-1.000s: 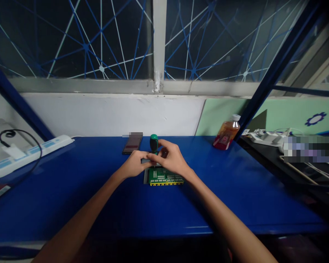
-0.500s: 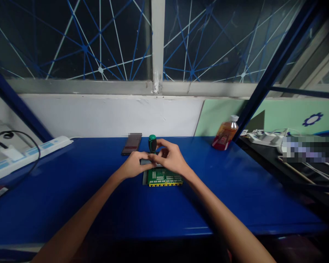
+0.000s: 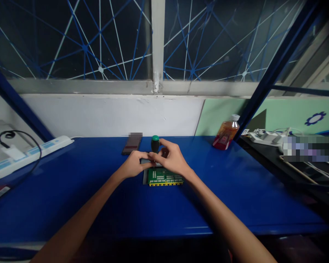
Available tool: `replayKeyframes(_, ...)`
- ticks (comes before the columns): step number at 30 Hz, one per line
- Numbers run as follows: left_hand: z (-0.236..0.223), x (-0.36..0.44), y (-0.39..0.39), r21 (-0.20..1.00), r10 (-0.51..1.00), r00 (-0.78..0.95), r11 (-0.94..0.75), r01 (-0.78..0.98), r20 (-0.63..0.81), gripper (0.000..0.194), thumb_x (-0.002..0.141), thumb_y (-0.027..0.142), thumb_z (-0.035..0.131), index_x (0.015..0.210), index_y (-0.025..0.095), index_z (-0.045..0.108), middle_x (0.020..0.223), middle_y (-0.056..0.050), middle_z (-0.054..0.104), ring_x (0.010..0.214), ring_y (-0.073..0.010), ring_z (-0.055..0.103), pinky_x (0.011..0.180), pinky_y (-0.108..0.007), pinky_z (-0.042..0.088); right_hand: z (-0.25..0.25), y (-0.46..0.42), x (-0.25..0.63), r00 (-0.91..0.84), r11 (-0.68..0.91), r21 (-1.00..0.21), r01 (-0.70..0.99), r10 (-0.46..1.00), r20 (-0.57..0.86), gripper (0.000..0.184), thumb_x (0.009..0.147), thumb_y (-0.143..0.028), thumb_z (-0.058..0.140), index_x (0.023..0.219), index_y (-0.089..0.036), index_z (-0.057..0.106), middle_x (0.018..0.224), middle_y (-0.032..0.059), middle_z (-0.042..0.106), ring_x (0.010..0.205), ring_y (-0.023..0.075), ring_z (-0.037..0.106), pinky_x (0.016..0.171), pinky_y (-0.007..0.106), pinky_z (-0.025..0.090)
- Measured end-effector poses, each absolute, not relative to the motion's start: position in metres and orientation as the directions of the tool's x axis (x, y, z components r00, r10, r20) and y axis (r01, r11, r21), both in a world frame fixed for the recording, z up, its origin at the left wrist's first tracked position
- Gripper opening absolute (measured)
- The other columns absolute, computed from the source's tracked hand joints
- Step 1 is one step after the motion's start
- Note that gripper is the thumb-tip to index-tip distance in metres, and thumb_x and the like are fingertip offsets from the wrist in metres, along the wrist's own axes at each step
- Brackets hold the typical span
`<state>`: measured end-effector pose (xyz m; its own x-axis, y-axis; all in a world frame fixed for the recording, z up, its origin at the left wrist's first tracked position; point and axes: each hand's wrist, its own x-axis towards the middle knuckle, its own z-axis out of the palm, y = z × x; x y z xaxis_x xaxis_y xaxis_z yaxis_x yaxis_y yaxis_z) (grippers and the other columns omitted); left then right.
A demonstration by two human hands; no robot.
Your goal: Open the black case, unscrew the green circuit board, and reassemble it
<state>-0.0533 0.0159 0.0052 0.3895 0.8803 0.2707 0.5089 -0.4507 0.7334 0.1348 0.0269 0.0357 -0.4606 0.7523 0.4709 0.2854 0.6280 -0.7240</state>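
Observation:
A screwdriver (image 3: 155, 144) with a green-capped dark handle stands almost upright over a green circuit board (image 3: 164, 176). The fingers of my right hand (image 3: 171, 157) are curled round the handle from the right. From the left, my left hand (image 3: 132, 164) brings thumb and forefinger together at the screwdriver's shaft, low above the board; the exact contact is partly hidden. Along the board's near edge runs a yellow strip (image 3: 166, 184) with a row of white connectors behind it. A grey plate shows at the board's left side. My hands cover its far part.
Beyond my left hand a phone (image 3: 131, 145) lies on the blue table (image 3: 98, 208). A bottle of amber drink (image 3: 226, 134) stands at the back right. At the left is a white power strip (image 3: 34, 151) with a black cable. Cables and adapters (image 3: 268, 137) crowd the right side.
The screwdriver's handle leaned slightly left half a second ago and now stands straighter, a little to the right. Both hands keep nearly the same grip and place; the board has not visibly moved.

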Motion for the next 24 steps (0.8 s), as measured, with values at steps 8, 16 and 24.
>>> replayKeyframes(8,0.002,-0.0508,0.0166,0.678,0.856,0.393,-0.509,0.531,0.334,0.019,0.076,0.03,0.068,0.085,0.015,0.075,0.086,-0.007,0.073,0.08,-0.0196,0.065,0.075,-0.031,0.049,0.0323,0.0308,0.1352,-0.451,0.608,-0.736,0.298,0.769,0.454,0.018,0.077,-0.036,0.061,0.08,-0.02,0.052,0.059,-0.0028,0.057,0.057,0.014,0.057,0.056,0.026,0.04)
replayKeyframes(16,0.0063,-0.0492,0.0148,0.713,0.859,0.417,-0.489,0.503,0.295,0.017,0.078,0.029,0.065,0.08,0.015,0.075,0.085,-0.006,0.074,0.082,-0.0209,0.066,0.076,-0.031,0.049,0.0364,0.0279,0.1358,-0.461,0.613,-0.744,0.266,0.759,0.46,0.018,0.077,-0.035,0.06,0.085,-0.02,0.054,0.067,-0.0013,0.061,0.057,0.0128,0.058,0.056,0.026,0.041)
replayKeyframes(24,-0.0013,-0.0508,0.0179,0.676,0.867,0.379,-0.493,0.547,0.325,0.019,0.076,0.031,0.068,0.084,0.016,0.075,0.088,-0.007,0.072,0.084,-0.0213,0.065,0.079,-0.032,0.048,0.0348,0.0292,0.1352,-0.449,0.625,-0.721,0.3,0.759,0.471,0.019,0.078,-0.037,0.06,0.077,-0.02,0.051,0.06,-0.0023,0.058,0.057,0.013,0.057,0.055,0.025,0.039)
